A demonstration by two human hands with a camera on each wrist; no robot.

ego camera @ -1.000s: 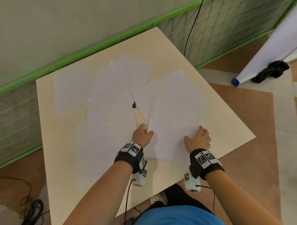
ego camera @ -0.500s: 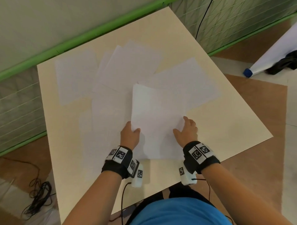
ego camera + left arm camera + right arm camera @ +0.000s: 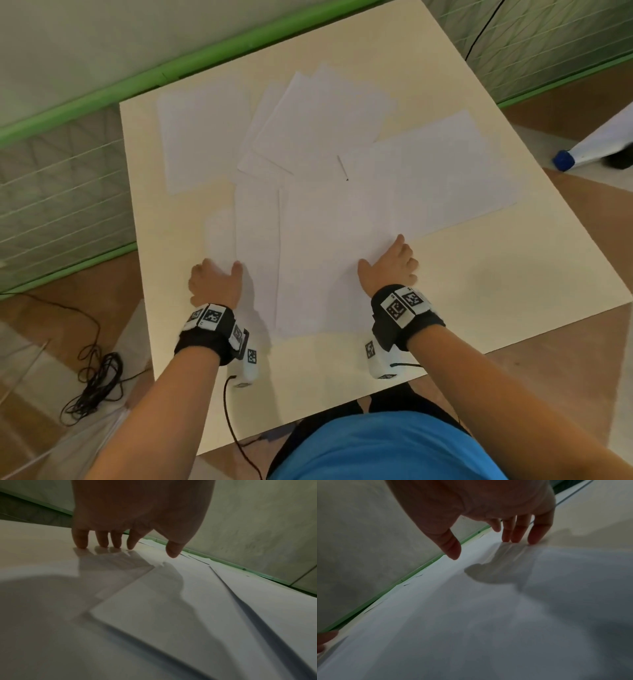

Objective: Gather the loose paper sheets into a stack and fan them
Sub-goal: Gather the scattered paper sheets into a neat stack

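Several white paper sheets lie overlapped on a cream table. My left hand rests at the left edge of the near sheets, and in the left wrist view its fingertips touch the table beside a sheet while the thumb hovers. My right hand lies at the right edge of the near pile; its fingertips press down where paper meets table, thumb lifted. Neither hand holds a sheet. More sheets spread toward the far side.
A green rail and mesh fence run behind the table. A black cable is coiled on the floor at the left. A white pole with a blue cap lies on the floor at the right.
The sheet both hands held half a second ago now lies flat on the near pile. My hands have moved apart to the pile's left and right edges.
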